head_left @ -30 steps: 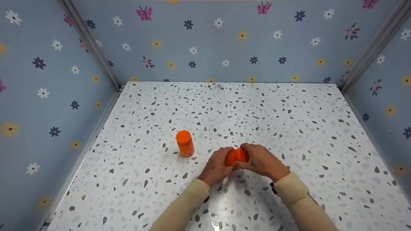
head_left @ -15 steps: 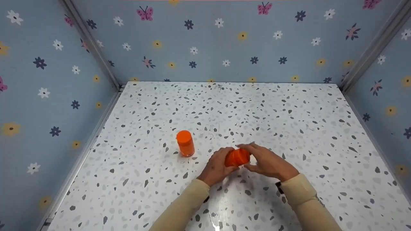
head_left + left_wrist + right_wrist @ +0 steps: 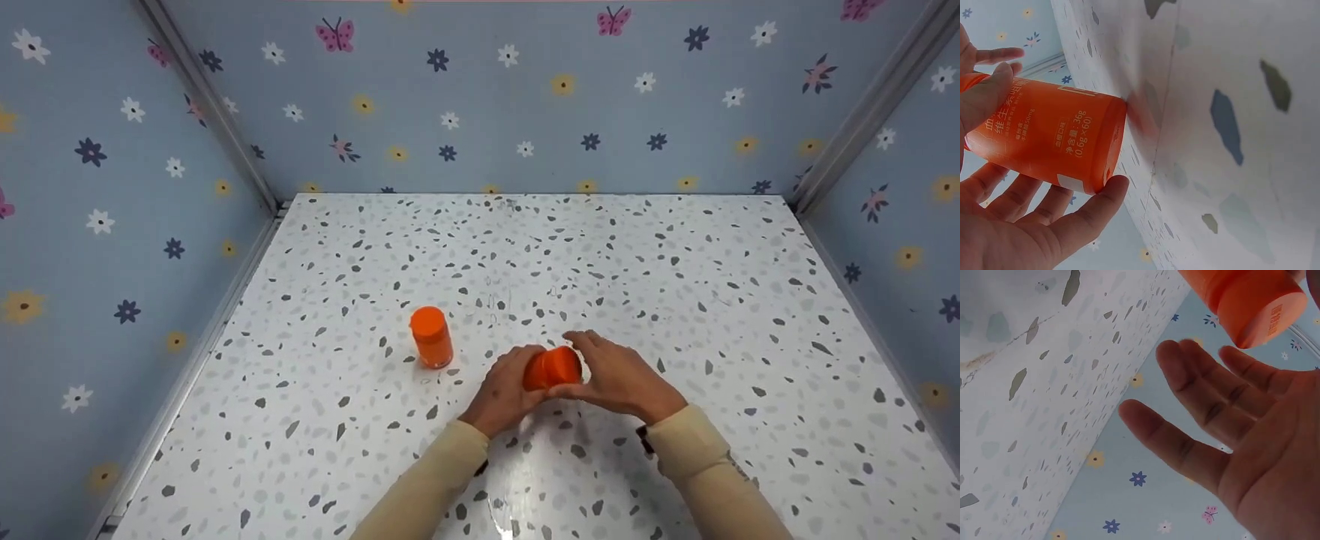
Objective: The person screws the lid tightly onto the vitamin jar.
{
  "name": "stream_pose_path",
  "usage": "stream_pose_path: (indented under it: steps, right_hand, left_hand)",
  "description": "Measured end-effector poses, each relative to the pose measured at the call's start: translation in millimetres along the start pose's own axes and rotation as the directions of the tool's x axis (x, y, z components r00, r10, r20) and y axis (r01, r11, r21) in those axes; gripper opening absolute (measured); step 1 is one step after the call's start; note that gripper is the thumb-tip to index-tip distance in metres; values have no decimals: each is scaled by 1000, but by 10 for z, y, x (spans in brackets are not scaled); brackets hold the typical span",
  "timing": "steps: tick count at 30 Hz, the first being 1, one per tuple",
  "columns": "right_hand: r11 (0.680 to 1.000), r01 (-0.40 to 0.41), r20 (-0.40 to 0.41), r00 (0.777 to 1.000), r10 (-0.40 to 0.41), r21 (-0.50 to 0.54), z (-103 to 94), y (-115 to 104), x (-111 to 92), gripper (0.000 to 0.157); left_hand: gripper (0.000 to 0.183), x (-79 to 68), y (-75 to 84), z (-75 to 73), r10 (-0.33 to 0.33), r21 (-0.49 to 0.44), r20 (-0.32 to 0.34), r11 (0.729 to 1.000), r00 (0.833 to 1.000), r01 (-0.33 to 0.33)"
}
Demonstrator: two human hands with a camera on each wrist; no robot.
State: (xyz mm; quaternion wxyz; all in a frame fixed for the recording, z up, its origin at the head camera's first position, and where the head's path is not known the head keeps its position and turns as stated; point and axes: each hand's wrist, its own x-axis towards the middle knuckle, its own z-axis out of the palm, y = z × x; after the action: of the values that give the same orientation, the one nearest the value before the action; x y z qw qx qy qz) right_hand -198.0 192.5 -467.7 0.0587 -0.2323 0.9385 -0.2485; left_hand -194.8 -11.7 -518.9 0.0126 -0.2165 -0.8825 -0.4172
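Where the held bottle (image 3: 1053,135) is: clasped in the left hand (image 3: 499,391), tilted.
Right hand (image 3: 628,382): fingers spread near the cap (image 3: 568,365) (thumb contact I cannot tell from here).
Second bottle (image 3: 433,341): stands upright.

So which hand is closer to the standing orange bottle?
Left: the left hand is right of the standing bottle; the right hand is farther right, past the held bottle.

And here's the orange bottle (image 3: 1061,138), gripped on a slant by the left hand (image 3: 499,391), matching cap (image 3: 1261,304) on and facing the right hand (image 3: 630,379), whose fingers curve loosely just beside it! White print covers the body ("36g" reads clearly), small lettering marks the cap's flat top, and a pale patch sits near the base.
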Motion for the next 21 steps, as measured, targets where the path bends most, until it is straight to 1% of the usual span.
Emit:
stream_pose_path:
  steps: [2, 4, 5, 7, 10, 14, 16, 18, 19, 21]
  right_hand:
    - [997, 76, 7, 997, -76, -4, -17, 14, -11, 74]
    - [990, 142, 21, 990, -141, -9, -33, 23, -16, 70]
    - [987, 162, 23, 987, -161, -17, -37, 23, -15, 68]
    - [984, 176, 21, 984, -175, -32, -37, 22, -15, 62]
    - [989, 141, 12, 990, -141, -43, -21, 8, -11, 57]
    - [999, 40, 12, 999, -40, -21, 5, -22, 4, 51]
    - [1000, 5, 15, 1000, -4, -8, 13, -31, 11, 51]
    - [1000, 1, 12, 1000, -1, -9, 12, -26, 4, 60]
    - [1000, 13, 13, 1000, -13, -10, 8, -19, -3, 64]
    - [998, 63, 12, 998, -62, -21, -1, 6, -19, 70]
  left_hand:
    - [54, -3, 2, 3, 4, 3, -6, 1000, 1000, -4]
    - [55, -3, 5, 5, 13, 2, -11, 1000, 1000, -13]
    - [56, -1, 7, 5, 17, 4, -14, 1000, 1000, -17]
    - [56, 0, 6, 6, 25, 10, -15, 1000, 1000, -25]
    - [55, -1, 4, 8, 26, 18, -9, 1000, 1000, -26]
    - [53, -3, 1, 8, 24, 27, -4, 999, 1000, -24]
    - [53, -1, 1, 8, 22, 27, -3, 999, 1000, -22]
    - [53, -1, 0, 11, 17, 29, -5, 999, 1000, -17]
    - [53, -1, -1, 13, 17, 29, -7, 999, 1000, -17]
    - [54, 0, 3, 16, 8, 24, -7, 1000, 1000, -7]
